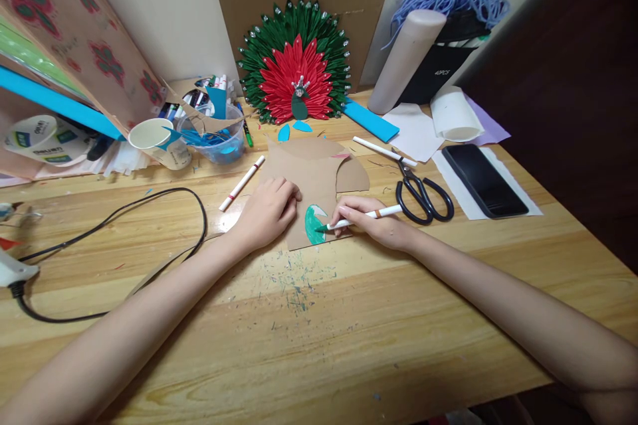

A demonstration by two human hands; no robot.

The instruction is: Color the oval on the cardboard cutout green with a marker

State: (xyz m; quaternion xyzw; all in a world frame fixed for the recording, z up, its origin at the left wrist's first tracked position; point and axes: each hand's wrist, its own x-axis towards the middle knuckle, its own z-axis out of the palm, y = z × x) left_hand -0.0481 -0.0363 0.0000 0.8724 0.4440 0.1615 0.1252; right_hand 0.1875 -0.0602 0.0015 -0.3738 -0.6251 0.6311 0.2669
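Note:
My right hand (371,220) grips a white marker (361,218) with a green tip, held slantwise. The tip touches a small curved shape (314,226), mostly coloured green with white patches at its top and right edge. That shape lies on a piece of brown cardboard (312,176) with cut, curved edges. On the cardboard's left side rests my left hand (272,209), fingers curled in and nothing visible in them. A capped white marker (242,183) with a red band lies just beyond my left hand. Black-handled scissors (423,196) lie to the right of my right hand.
At the back stands a red and green peacock craft (296,70). A paper cup (159,144) and a plastic tub (214,139) of blue scraps stand at left. A black cable (202,202) loops near my left forearm. A phone (483,180) lies at right.

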